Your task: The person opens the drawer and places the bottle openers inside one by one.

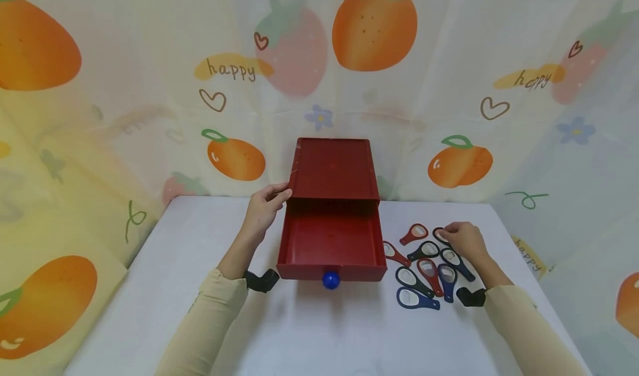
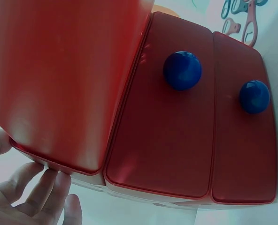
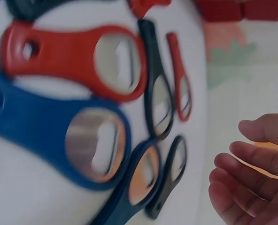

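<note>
A red drawer cabinet (image 1: 333, 168) stands at the back of the table, its top drawer (image 1: 331, 248) pulled out and bare inside. My left hand (image 1: 263, 208) touches the cabinet's left side near the front corner; bent fingertips (image 2: 60, 180) press at the red edge in the left wrist view. Several bottle openers lie to the right, among them a red one (image 1: 430, 288), a blue one (image 3: 45, 124) and a black one (image 3: 163, 198). Over the far black opener hovers my right hand (image 1: 465, 240). Its fingers (image 3: 242, 166) are loosely bent, with nothing between them.
Two lower drawers (image 2: 160, 136) with blue knobs (image 2: 182, 70) are closed. The pulled-out drawer's own blue knob (image 1: 331, 280) juts toward me, and its right wall overlaps a red opener (image 1: 399, 257). Behind the white table (image 1: 319, 331) hangs a fruit-patterned cloth (image 1: 299, 115).
</note>
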Action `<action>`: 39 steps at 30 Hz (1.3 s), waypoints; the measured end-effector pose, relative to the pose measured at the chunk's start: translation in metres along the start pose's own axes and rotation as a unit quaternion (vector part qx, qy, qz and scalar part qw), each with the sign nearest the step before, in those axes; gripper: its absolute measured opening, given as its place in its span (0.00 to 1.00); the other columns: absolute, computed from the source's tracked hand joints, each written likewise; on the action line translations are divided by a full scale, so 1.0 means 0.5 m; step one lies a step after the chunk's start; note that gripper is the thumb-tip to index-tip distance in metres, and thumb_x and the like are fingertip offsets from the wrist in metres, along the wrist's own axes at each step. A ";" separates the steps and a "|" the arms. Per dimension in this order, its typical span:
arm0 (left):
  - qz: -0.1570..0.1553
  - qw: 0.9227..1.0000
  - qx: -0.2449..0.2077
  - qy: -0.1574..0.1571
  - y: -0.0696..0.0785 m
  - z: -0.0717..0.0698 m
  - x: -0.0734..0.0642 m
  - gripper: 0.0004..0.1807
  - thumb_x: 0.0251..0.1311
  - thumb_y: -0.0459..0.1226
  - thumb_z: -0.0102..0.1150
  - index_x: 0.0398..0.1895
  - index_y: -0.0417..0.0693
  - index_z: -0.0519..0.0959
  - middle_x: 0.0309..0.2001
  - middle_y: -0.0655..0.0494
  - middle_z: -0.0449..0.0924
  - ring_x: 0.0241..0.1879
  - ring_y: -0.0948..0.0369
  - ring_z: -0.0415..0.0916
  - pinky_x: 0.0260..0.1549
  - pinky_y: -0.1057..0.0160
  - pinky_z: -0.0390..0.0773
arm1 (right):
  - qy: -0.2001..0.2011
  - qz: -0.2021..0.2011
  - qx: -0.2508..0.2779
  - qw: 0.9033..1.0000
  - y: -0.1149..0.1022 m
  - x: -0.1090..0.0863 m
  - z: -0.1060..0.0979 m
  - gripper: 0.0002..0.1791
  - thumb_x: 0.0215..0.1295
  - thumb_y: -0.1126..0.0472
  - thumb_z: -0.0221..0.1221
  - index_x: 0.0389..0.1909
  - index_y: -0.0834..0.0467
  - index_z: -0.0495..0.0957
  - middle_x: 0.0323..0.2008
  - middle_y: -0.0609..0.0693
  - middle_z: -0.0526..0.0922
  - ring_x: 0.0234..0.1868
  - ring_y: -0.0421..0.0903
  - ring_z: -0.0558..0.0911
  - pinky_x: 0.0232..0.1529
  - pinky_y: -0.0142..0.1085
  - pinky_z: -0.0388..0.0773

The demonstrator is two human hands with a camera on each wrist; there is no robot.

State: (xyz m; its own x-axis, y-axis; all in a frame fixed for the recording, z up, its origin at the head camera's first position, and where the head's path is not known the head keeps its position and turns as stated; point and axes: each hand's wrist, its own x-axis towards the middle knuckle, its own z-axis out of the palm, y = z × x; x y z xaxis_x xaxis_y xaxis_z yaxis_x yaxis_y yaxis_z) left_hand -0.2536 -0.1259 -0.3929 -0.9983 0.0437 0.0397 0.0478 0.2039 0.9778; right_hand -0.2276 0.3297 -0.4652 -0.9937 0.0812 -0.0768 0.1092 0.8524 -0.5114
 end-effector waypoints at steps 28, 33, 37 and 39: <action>-0.010 1.000 -0.011 0.000 -0.007 0.002 0.001 0.24 0.66 0.45 0.57 0.62 0.44 0.75 0.60 0.43 0.77 0.58 0.50 0.74 0.60 0.50 0.74 | -0.060 0.074 -0.069 0.993 0.108 0.035 0.019 0.19 0.63 0.58 0.60 0.41 0.74 0.79 0.32 0.63 0.83 0.32 0.53 0.77 0.38 0.47 0.75; -0.004 1.000 -0.018 0.001 -0.006 0.002 0.000 0.24 0.66 0.45 0.57 0.62 0.43 0.74 0.60 0.42 0.77 0.59 0.49 0.74 0.61 0.46 0.73 | -0.055 0.070 -0.066 0.994 0.104 0.036 0.017 0.18 0.63 0.60 0.60 0.41 0.74 0.79 0.32 0.64 0.83 0.32 0.53 0.77 0.37 0.46 0.75; 0.000 1.000 -0.021 0.004 -0.006 0.000 0.002 0.24 0.67 0.45 0.57 0.62 0.43 0.74 0.60 0.42 0.76 0.59 0.48 0.74 0.62 0.45 0.72 | -0.051 0.080 -0.062 0.994 0.101 0.037 0.014 0.16 0.61 0.64 0.61 0.41 0.76 0.79 0.31 0.64 0.83 0.31 0.52 0.76 0.35 0.43 0.75; -0.001 1.000 -0.020 0.004 -0.006 0.000 0.002 0.24 0.67 0.45 0.57 0.62 0.43 0.74 0.60 0.42 0.76 0.59 0.48 0.74 0.62 0.45 0.72 | -0.051 0.079 -0.066 0.993 0.099 0.036 0.012 0.16 0.61 0.64 0.61 0.40 0.76 0.79 0.31 0.64 0.83 0.31 0.52 0.76 0.34 0.43 0.74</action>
State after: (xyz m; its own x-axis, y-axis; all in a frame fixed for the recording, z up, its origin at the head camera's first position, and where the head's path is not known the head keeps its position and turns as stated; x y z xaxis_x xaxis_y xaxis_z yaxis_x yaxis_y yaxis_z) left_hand -0.2547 -0.1266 -0.3955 -0.9986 0.0348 0.0391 0.0443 0.1640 0.9855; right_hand -0.2399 0.3704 -0.4971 -0.9560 0.1724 -0.2376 0.2532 0.8938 -0.3702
